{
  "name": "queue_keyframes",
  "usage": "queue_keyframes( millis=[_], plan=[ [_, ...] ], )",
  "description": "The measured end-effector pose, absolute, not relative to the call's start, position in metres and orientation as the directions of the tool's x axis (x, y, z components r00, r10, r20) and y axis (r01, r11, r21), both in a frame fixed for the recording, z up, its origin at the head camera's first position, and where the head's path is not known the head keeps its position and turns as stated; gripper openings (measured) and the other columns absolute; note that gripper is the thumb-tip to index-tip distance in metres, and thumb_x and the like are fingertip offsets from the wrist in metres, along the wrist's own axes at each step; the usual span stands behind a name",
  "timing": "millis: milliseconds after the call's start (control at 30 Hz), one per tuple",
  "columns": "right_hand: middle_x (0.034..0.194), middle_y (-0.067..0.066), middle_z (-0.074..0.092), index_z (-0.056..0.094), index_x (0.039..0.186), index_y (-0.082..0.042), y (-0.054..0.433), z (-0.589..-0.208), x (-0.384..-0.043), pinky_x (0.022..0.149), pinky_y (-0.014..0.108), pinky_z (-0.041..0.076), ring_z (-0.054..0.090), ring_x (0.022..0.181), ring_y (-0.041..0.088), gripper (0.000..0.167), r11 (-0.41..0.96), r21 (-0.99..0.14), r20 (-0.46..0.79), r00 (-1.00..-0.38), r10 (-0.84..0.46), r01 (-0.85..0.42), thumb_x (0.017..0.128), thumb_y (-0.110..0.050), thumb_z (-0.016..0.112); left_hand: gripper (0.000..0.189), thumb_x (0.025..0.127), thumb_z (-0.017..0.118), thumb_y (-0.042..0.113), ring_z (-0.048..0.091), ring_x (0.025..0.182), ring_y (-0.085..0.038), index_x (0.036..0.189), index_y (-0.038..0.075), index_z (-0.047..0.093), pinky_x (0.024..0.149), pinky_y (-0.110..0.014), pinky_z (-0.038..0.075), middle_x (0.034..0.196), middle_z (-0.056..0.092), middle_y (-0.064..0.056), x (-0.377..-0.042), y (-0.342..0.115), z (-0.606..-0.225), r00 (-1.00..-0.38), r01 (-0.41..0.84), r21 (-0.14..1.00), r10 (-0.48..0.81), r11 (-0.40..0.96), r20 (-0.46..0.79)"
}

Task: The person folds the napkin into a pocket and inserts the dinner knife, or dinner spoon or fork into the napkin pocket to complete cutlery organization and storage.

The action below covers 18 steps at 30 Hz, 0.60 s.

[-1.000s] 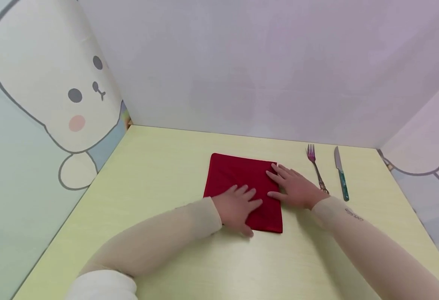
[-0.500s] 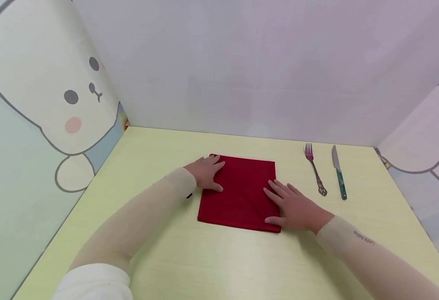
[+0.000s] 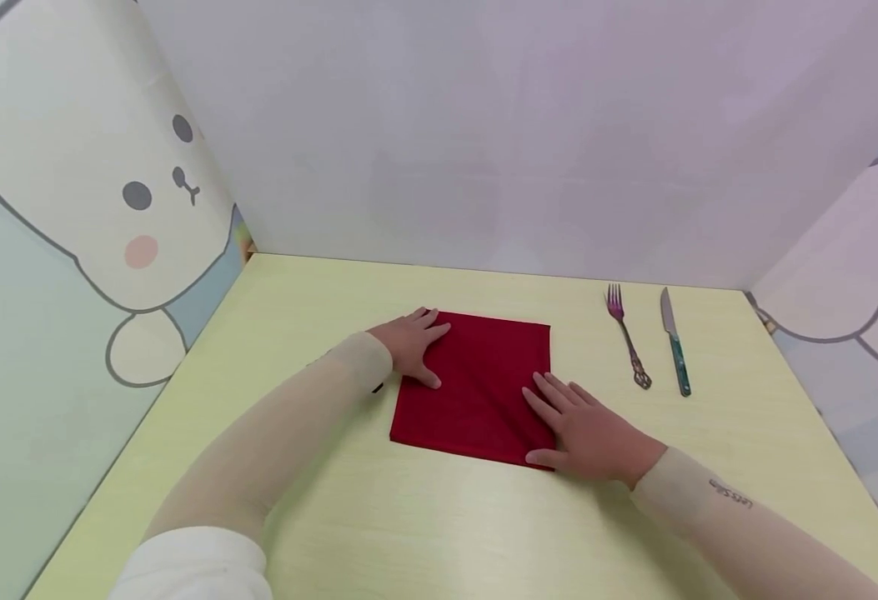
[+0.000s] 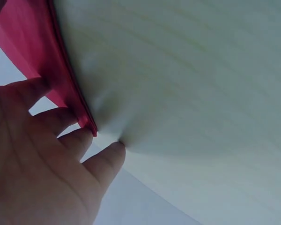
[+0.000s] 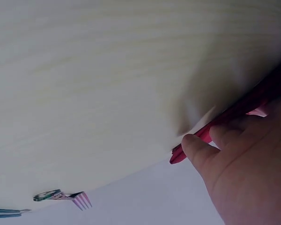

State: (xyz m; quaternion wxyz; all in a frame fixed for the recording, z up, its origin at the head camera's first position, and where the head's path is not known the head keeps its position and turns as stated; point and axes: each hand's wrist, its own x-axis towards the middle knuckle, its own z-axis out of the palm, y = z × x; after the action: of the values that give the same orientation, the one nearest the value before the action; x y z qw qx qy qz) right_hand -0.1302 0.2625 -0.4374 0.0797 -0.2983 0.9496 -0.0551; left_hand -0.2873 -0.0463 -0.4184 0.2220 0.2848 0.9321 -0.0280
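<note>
A red folded cloth (image 3: 476,383) lies flat on the table, with a faint diagonal crease across its right half. My left hand (image 3: 406,344) rests on its far left corner, fingers spread. In the left wrist view, the fingers of the left hand (image 4: 42,145) touch the cloth's edge (image 4: 47,42), and one fingertip lies on the table beside it. Over the near part of the right edge, my right hand (image 3: 596,433) presses with fingers extended. The right wrist view has the right hand (image 5: 253,164) along the cloth's thick layered edge (image 5: 239,107).
To the right of the cloth a fork (image 3: 629,342) lies on the pale wooden table (image 3: 318,308), tines pointing away. Beside it is a knife (image 3: 674,346) with a green handle. A plain backdrop (image 3: 484,150) stands behind the table, and cartoon-printed panels flank both sides.
My left hand has gone from the cloth's near left part to its far left corner. The right hand has slid toward me along the right edge. The fork and knife lie as before.
</note>
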Motion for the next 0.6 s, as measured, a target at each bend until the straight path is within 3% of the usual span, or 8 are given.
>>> queue_keyframes(
  millis=[200,433,600],
  plan=[
    [0.166,0.02,0.027,0.038,0.16,-0.006,0.258,-0.435,-0.116,0.121,0.059,0.022,0.022,0.154,0.04,0.092,0.805,-0.117,-0.086,-0.801,-0.592,-0.582,0.096,-0.069,0.056,0.11,0.083,0.075,0.065,-0.001,0.158,-0.027,0.167,0.029,0.014,0.123,-0.045,0.024,0.173,0.004,-0.002,-0.287,-0.046,-0.419,-0.736,0.547,0.074,0.521,0.834,-0.433],
    [0.165,0.019,0.031,0.04,0.158,-0.005,0.254,-0.432,-0.082,0.121,0.059,0.024,0.023,0.153,0.04,0.095,0.784,-0.094,-0.085,-0.779,-0.621,-0.614,0.094,-0.074,0.051,0.101,0.088,0.068,0.068,0.004,0.158,-0.029,0.166,0.024,0.023,0.126,-0.044,0.004,0.173,0.011,-0.005,-0.288,-0.048,-0.419,-0.703,0.647,0.027,0.609,0.762,-0.366],
    [0.162,0.02,0.035,0.044,0.155,-0.002,0.25,-0.432,-0.072,0.12,0.057,0.025,0.027,0.152,0.042,0.095,0.774,-0.044,-0.038,-0.773,-0.634,-0.632,0.095,-0.074,0.051,0.091,0.091,0.066,0.066,0.007,0.158,-0.027,0.165,0.029,0.028,0.126,-0.042,0.005,0.172,0.013,-0.003,-0.292,-0.052,-0.421,-0.658,0.712,0.028,0.68,0.702,-0.323]
  ],
)
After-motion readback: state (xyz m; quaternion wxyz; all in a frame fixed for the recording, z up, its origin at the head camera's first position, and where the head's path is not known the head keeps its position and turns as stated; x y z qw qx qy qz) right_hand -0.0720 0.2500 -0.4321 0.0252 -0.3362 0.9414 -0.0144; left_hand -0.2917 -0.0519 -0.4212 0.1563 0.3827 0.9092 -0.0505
